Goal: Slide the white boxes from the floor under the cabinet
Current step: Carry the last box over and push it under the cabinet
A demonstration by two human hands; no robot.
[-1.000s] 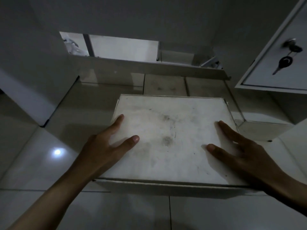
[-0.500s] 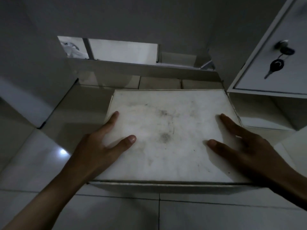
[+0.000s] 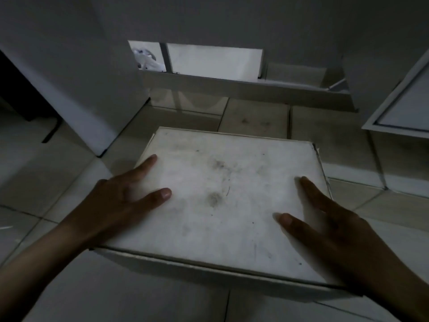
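A dusty white box lies flat on the tiled floor in front of me, slightly skewed. My left hand grips its left edge, thumb on the lid and fingers along the side. My right hand holds the right edge the same way. Ahead stands the grey cabinet, with a low gap beneath it. Another white box sits inside that gap at the back.
A crumpled plastic bag lies in the gap's left end. A white cabinet door juts in at the right, close to the box's far right corner. A grey wall corner stands at the left.
The view has swung left, so the right cabinet's key has left the picture. The box now looks turned a little clockwise. Both hands keep the same hold.
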